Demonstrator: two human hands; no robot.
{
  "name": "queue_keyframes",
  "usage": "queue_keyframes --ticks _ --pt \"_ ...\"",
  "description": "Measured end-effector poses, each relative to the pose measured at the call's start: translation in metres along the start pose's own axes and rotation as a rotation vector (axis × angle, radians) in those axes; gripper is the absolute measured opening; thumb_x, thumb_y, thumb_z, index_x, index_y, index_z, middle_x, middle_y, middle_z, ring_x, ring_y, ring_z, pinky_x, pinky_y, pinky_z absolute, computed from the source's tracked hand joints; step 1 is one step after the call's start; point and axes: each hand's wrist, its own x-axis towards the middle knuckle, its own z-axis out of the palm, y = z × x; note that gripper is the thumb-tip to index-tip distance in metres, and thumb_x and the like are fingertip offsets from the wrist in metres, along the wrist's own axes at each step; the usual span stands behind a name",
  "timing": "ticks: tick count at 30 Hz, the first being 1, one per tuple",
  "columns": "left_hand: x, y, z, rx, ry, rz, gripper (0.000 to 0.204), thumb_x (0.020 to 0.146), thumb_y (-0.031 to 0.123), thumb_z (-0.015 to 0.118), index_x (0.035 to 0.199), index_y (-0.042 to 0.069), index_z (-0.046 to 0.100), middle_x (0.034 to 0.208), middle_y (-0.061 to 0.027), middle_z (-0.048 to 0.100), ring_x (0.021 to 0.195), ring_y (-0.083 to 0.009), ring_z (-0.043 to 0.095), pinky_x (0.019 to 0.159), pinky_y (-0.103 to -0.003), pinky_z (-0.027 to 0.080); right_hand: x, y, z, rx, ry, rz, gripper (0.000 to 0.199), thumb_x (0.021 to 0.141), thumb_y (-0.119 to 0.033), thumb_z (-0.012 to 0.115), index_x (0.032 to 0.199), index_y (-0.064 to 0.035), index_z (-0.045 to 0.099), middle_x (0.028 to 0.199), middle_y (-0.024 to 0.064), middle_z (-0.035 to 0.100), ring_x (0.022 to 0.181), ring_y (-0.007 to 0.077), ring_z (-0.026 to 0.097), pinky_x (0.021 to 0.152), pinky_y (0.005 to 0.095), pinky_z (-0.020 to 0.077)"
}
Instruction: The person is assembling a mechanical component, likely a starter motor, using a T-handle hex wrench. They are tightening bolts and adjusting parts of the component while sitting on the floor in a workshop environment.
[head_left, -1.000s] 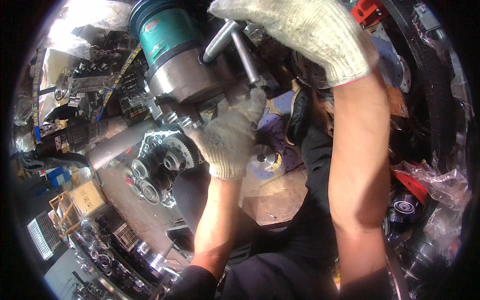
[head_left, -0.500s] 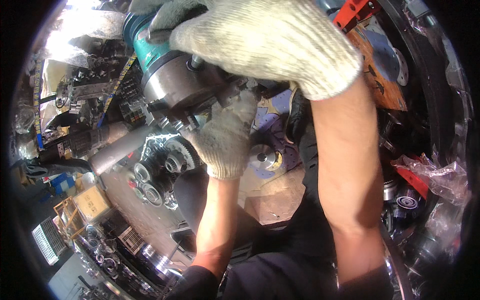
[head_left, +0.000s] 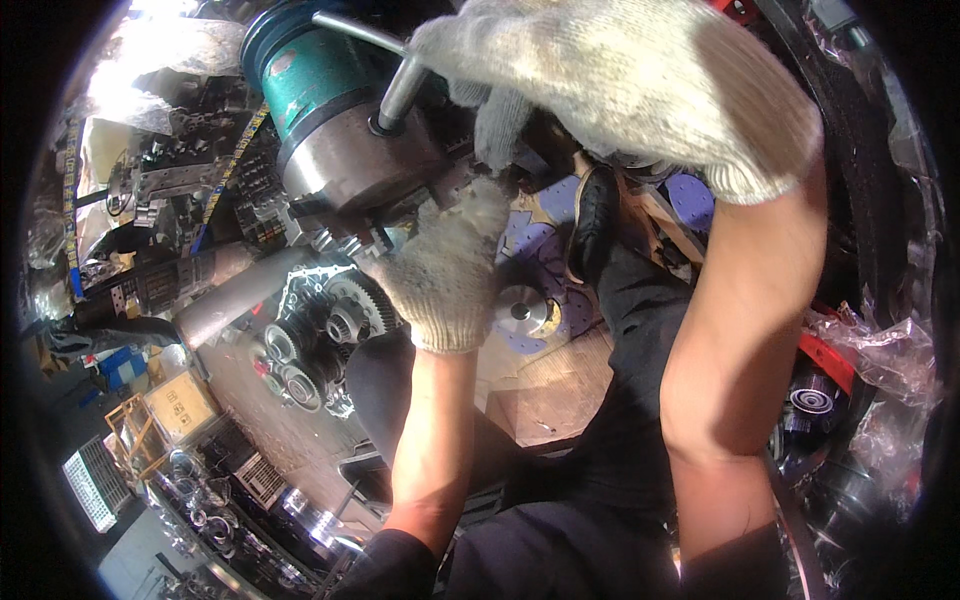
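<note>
A teal machine head (head_left: 315,85) ends in a round steel lathe chuck (head_left: 350,155) at the upper left. The T-handled chuck key (head_left: 400,95) stands in a socket in its side, its crossbar slanting left. My right hand (head_left: 620,80), in a whitish knit glove, is closed around the right end of that crossbar, with fingers curling down. Just below the chuck face is my left hand (head_left: 445,260), in a dirty glove, closed near the steel jaws. Whatever it grips is hidden by the glove.
A gear assembly (head_left: 330,335) sits on the floor at lower left. A steel disc with a centre hole (head_left: 522,310) lies on purple perforated discs (head_left: 545,250) between my legs. Plastic wrap (head_left: 870,350) and machine parts (head_left: 810,400) crowd the right side.
My right hand has swung to the right and the chuck key's crossbar has come into view. My left hand stays nearly where it was at the chuck.
</note>
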Motion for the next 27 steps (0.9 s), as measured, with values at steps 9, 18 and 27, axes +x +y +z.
queue_keyframes --ticks 9,18,27 --pt "-0.002 -0.014 0.003 -1.924 0.038 -0.179 0.054 0.091 0.041 0.068 0.140 0.032 0.047 0.121 0.0004 0.070 0.109 -0.0231 0.069 0.100 -0.062 0.043 0.005 -0.019 0.022 -0.336 0.151 0.209 0.028 0.106 -0.030 0.049 0.096 -0.0059 0.060 0.088 0.0046 0.055 0.077 0.0154 0.055 0.075 0.0338 0.0523" --pt "-0.002 -0.006 -0.002 -1.916 0.022 -0.243 0.035 0.097 0.031 0.061 0.132 0.030 0.056 0.110 0.0017 0.074 0.101 -0.0207 0.072 0.090 -0.066 0.044 0.022 -0.002 0.015 0.490 -0.173 -0.010 0.013 0.102 -0.014 0.057 0.103 -0.0012 0.061 0.094 0.0108 0.065 0.079 0.0139 0.065 0.067 0.0232 0.0592" --pt "-0.002 -0.009 0.000 -1.915 0.059 -0.229 0.042 0.101 0.038 0.053 0.141 0.026 0.051 0.125 0.0039 0.071 0.114 -0.0168 0.068 0.101 -0.056 0.042 -0.001 -0.004 -0.005 -0.114 -0.070 -0.249 0.031 0.091 0.001 0.058 0.121 0.0027 0.052 0.097 0.0152 0.062 0.077 0.0210 0.064 0.075 0.0391 0.0576"
